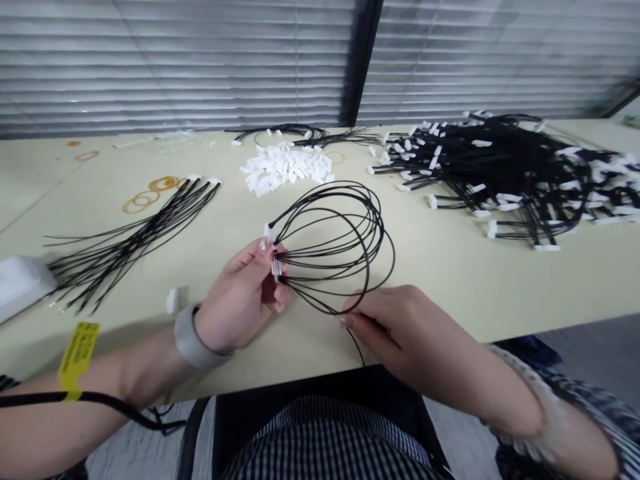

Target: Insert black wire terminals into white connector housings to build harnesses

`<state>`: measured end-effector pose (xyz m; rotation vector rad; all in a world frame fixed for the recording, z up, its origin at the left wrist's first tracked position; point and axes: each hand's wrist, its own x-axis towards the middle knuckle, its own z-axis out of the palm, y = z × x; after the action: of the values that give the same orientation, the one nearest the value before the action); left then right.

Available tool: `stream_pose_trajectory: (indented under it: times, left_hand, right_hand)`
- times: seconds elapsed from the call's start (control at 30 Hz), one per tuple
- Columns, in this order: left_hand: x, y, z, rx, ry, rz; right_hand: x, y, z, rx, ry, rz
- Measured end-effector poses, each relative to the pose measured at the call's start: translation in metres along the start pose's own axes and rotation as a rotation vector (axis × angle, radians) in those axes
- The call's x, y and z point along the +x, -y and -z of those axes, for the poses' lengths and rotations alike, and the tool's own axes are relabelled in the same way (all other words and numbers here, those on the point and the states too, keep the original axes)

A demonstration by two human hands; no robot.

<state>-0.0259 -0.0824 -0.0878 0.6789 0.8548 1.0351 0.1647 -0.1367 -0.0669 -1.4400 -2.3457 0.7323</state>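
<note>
My left hand [250,280] pinches a white connector [276,265] between thumb and fingers, just above the table. Several thin black wires run out of it to the right and curve round in loose loops as a wire harness [367,233]. A second white plug [269,230] shows at the top of the thumb, at the end of the looped wires. My right hand [385,320] is closed, thumb and forefinger pinching a black wire at the lower right of the loops. A loose wire end [357,345] hangs below those fingertips.
A pile of white connectors [285,167] lies behind the harness. Finished-looking black harnesses [505,160] heap at the right. A wire bundle [150,233] lies at left by a white device [23,287], rubber bands [147,197] and a single connector [173,301]. A black cable [100,400] crosses my left forearm.
</note>
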Motion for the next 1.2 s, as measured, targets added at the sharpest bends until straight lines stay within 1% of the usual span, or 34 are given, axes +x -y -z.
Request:
stream_pose_trajectory:
  times: [0.07, 0.1, 0.17, 0.2, 0.27, 0.37, 0.43, 0.47, 0.53, 0.6, 0.63, 0.67, 0.7, 0.73, 0.8, 0.87, 0.93, 1.0, 1.03, 1.07, 1.1, 1.13, 1.2]
  left_hand:
    - [0.000, -0.001, 0.001, -0.032, 0.036, 0.032]
    - [0.000, -0.001, 0.002, -0.043, 0.052, 0.049]
    - [0.000, -0.001, 0.003, -0.058, 0.071, 0.095]
    - [0.000, -0.001, 0.004, -0.066, 0.079, 0.112]
    - [0.000, 0.000, 0.004, -0.080, 0.091, 0.123]
    - [0.000, 0.000, 0.003, -0.101, 0.081, 0.123]
    - [-0.001, -0.001, 0.002, -0.121, 0.081, 0.128]
    - [-0.001, -0.001, 0.002, -0.125, 0.088, 0.127]
    - [-0.001, -0.001, 0.003, -0.121, 0.100, 0.126]
    - [-0.001, -0.002, 0.003, -0.113, 0.096, 0.132]
    - [-0.001, -0.002, 0.003, -0.112, 0.082, 0.137]
    - [0.000, -0.002, 0.003, -0.112, 0.064, 0.145]
    - [0.000, -0.002, 0.002, -0.112, 0.047, 0.152]
    - [0.000, -0.002, 0.001, -0.111, 0.033, 0.149]
    - [0.001, -0.002, -0.001, -0.096, 0.014, 0.132]
    - [0.001, -0.003, -0.003, -0.067, 0.006, 0.111]
    - [0.001, -0.003, -0.004, -0.042, -0.013, 0.099]
    - [0.001, -0.003, -0.005, -0.037, -0.020, 0.087]
    - [0.001, -0.003, -0.006, -0.031, -0.028, 0.081]
    - [0.001, -0.003, -0.007, -0.020, -0.040, 0.082]
    - [0.001, -0.003, -0.008, -0.003, -0.056, 0.085]
    - [0.001, -0.003, -0.008, 0.017, -0.076, 0.085]
    - [0.001, -0.002, -0.009, 0.061, -0.104, 0.075]
  right_hand:
    - [-0.008, 0.000, -0.002, -0.205, -0.079, -0.014]
    - [-0.012, 0.001, -0.003, -0.272, -0.101, -0.013]
    - [-0.017, 0.002, -0.002, -0.305, -0.100, -0.002]
    - [-0.019, 0.003, -0.001, -0.270, -0.076, -0.005]
    - [-0.018, 0.007, 0.005, -0.120, -0.004, -0.034]
    - [-0.015, 0.011, 0.014, 0.121, 0.042, -0.072]
    - [-0.014, 0.012, 0.016, 0.177, 0.032, -0.062]
    - [-0.014, 0.011, 0.015, 0.148, 0.018, -0.058]
    - [-0.016, 0.008, 0.010, -0.031, -0.065, -0.048]
    - [-0.019, 0.003, 0.002, -0.251, -0.203, -0.041]
    - [-0.021, 0.001, -0.003, -0.311, -0.274, -0.039]
    - [-0.022, 0.000, -0.008, -0.316, -0.345, -0.041]
    - [-0.023, -0.001, -0.013, -0.265, -0.412, -0.046]
    - [-0.022, -0.002, -0.018, -0.162, -0.471, -0.055]
    - [-0.020, 0.000, -0.027, 0.157, -0.570, -0.065]
    - [-0.016, 0.003, -0.034, 0.537, -0.684, -0.050]
    - [-0.012, 0.008, -0.036, 0.834, -0.867, -0.012]
    - [-0.010, 0.015, -0.031, 0.962, -1.088, 0.027]
    - [-0.010, 0.020, -0.026, 0.980, -1.164, 0.041]
    - [-0.011, 0.025, -0.020, 0.989, -1.193, 0.059]
    - [-0.012, 0.032, -0.012, 0.994, -1.181, 0.096]
    - [-0.013, 0.039, -0.004, 0.997, -1.134, 0.139]
    - [-0.013, 0.052, 0.013, 0.965, -0.990, 0.245]
